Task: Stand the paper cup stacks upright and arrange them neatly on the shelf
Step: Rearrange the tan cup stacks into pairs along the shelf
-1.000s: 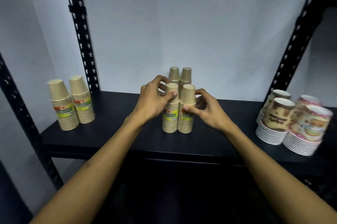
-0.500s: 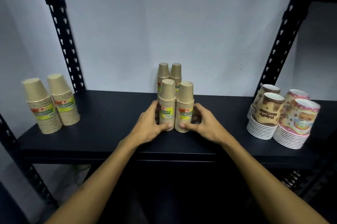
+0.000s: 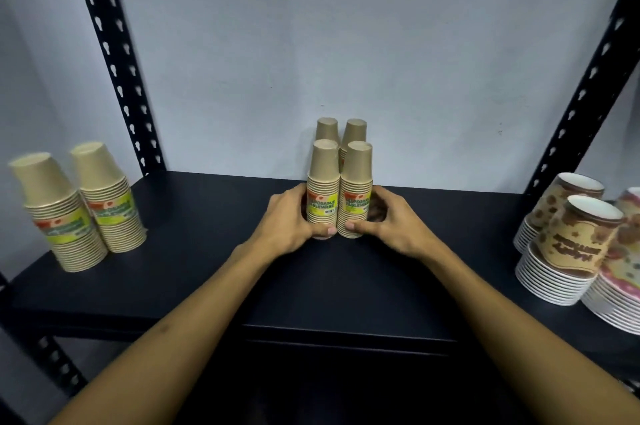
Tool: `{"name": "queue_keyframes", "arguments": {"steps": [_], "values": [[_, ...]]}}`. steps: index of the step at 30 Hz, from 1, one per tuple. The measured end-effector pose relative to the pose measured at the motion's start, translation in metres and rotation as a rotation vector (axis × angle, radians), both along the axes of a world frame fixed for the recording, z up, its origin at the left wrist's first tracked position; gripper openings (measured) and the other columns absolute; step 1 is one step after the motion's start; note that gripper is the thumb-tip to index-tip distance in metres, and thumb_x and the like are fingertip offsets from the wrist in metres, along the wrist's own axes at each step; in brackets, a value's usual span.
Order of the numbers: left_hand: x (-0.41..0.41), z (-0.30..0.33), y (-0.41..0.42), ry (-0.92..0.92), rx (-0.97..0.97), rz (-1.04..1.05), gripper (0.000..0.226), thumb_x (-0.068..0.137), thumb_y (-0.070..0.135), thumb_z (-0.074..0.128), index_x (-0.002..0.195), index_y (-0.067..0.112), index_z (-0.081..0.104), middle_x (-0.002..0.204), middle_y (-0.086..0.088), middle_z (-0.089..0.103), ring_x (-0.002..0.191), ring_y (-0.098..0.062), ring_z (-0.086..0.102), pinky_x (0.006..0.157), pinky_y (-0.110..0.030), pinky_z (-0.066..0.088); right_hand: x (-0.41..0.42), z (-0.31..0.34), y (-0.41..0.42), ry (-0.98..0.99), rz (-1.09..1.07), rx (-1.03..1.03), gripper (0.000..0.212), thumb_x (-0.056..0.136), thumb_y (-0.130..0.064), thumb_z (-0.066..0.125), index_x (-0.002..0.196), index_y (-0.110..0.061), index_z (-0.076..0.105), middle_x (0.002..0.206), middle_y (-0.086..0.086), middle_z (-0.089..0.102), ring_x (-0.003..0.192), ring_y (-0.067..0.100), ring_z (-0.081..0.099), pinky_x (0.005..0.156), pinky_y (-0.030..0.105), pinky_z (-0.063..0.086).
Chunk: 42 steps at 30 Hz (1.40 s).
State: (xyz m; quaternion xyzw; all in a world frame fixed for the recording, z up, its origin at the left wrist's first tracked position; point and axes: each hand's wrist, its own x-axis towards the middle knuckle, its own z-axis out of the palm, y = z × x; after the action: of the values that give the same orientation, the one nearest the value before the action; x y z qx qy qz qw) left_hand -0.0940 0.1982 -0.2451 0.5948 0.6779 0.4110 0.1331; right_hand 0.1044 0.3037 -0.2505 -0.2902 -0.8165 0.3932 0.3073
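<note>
So the count: six plain brown cup stacks, four bunched in the middle (image 3: 339, 182) and two on the left (image 3: 79, 206). Four printed cup stacks on the right (image 3: 575, 237). Two hands, left (image 3: 289, 223) and right (image 3: 391, 223), one shelf (image 3: 194, 272).

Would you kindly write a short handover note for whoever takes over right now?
Left hand cups the front-left kraft stack; right hand cups the front-right kraft stack.
Two rear kraft stacks stand directly behind, upright.
Two left kraft stacks and the printed stacks on the right stand on the shelf.
Done: everything upright.
Left: release, maybe even out the groups.
</note>
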Motion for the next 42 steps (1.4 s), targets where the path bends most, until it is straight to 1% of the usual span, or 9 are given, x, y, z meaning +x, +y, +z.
{"name": "queue_keyframes", "arguments": {"steps": [1, 6, 9, 13, 17, 23, 27, 30, 42], "values": [[-0.003, 0.002, 0.005, 0.016, -0.009, 0.008, 0.075, 0.062, 0.038, 0.095, 0.127, 0.021, 0.062, 0.117, 0.008, 0.073, 0.101, -0.001, 0.065, 0.086, -0.011, 0.048, -0.003, 0.0, 0.006, 0.001, -0.009, -0.017, 0.056, 0.076, -0.025, 0.089, 0.123, -0.017, 0.059, 0.113, -0.001, 0.073, 0.099, 0.012, 0.073, 0.089, 0.032, 0.06], [-0.016, 0.005, 0.029, 0.054, -0.03, 0.037, 0.079, 0.059, 0.046, 0.095, 0.126, 0.018, 0.064, 0.115, 0.003, 0.075, 0.108, -0.01, 0.069, 0.096, -0.025, 0.054, -0.015, 0.003, 0.028, -0.019, -0.042, -0.035, 0.056, 0.073, -0.021, 0.091, 0.114, -0.009, 0.056, 0.108, 0.005, 0.073, 0.093, 0.014, 0.073, 0.081, 0.026, 0.06], [-0.021, 0.006, 0.04, 0.052, -0.039, 0.032, 0.078, 0.058, 0.046, 0.095, 0.124, 0.017, 0.065, 0.113, 0.004, 0.076, 0.106, -0.01, 0.069, 0.094, -0.025, 0.055, -0.019, 0.001, 0.037, -0.027, -0.08, -0.037, 0.054, 0.069, -0.026, 0.093, 0.103, -0.01, 0.055, 0.102, 0.007, 0.074, 0.093, 0.021, 0.073, 0.08, 0.031, 0.061], [-0.028, 0.001, 0.049, 0.056, -0.045, 0.058, 0.082, 0.053, 0.052, 0.095, 0.122, 0.02, 0.066, 0.11, 0.006, 0.076, 0.101, -0.009, 0.07, 0.091, -0.034, 0.058, -0.022, -0.007, 0.041, 0.018, -0.13, -0.051, 0.05, 0.067, -0.025, 0.094, 0.087, -0.015, 0.049, 0.097, 0.01, 0.074, 0.091, 0.026, 0.073, 0.078, 0.034, 0.06], [-0.029, -0.01, 0.057, 0.057, -0.044, 0.102, 0.085, 0.052, 0.058, 0.093, 0.122, 0.019, 0.063, 0.113, 0.005, 0.074, 0.1, -0.011, 0.069, 0.088, -0.038, 0.06, -0.024, -0.014, 0.042, 0.046, -0.163, -0.048, 0.05, 0.069, -0.027, 0.093, 0.087, -0.017, 0.048, 0.097, 0.011, 0.073, 0.091, 0.026, 0.072, 0.081, 0.042, 0.06], [-0.026, -0.016, 0.058, 0.015, -0.003, 0.169, 0.079, 0.057, 0.056, 0.092, 0.118, 0.019, 0.06, 0.105, 0.008, 0.07, 0.092, -0.009, 0.066, 0.079, -0.027, 0.058, -0.026, -0.014, 0.039, 0.032, -0.208, -0.007, 0.047, 0.072, -0.034, 0.09, 0.092, -0.016, 0.051, 0.095, 0.001, 0.068, 0.085, 0.013, 0.065, 0.072, 0.024, 0.052], [-0.024, -0.016, 0.056, -0.029, 0.029, 0.173, 0.075, 0.056, 0.054, 0.093, 0.112, 0.02, 0.057, 0.1, 0.011, 0.068, 0.089, -0.006, 0.066, 0.079, -0.031, 0.06, -0.026, -0.016, 0.04, 0.04, -0.218, 0.018, 0.046, 0.072, -0.036, 0.09, 0.091, -0.018, 0.053, 0.094, 0.004, 0.067, 0.086, 0.018, 0.065, 0.073, 0.026, 0.054], [-0.021, -0.019, 0.056, -0.054, 0.042, 0.168, 0.073, 0.059, 0.051, 0.093, 0.114, 0.019, 0.058, 0.102, 0.01, 0.069, 0.091, -0.007, 0.066, 0.082, -0.031, 0.06, -0.026, -0.017, 0.041, 0.036, -0.212, 0.016, 0.046, 0.071, -0.037, 0.09, 0.093, -0.015, 0.056, 0.092, 0.008, 0.069, 0.087, 0.025, 0.066, 0.076, 0.035, 0.056], [-0.017, -0.02, 0.052, -0.068, 0.031, 0.155, 0.069, 0.067, 0.046, 0.091, 0.12, 0.02, 0.055, 0.108, 0.011, 0.066, 0.097, -0.009, 0.065, 0.083, -0.026, 0.055, -0.027, -0.018, 0.042, 0.046, -0.194, 0.02, 0.044, 0.073, -0.035, 0.089, 0.097, -0.016, 0.058, 0.097, 0.003, 0.07, 0.09, 0.024, 0.067, 0.08, 0.036, 0.058]]}}
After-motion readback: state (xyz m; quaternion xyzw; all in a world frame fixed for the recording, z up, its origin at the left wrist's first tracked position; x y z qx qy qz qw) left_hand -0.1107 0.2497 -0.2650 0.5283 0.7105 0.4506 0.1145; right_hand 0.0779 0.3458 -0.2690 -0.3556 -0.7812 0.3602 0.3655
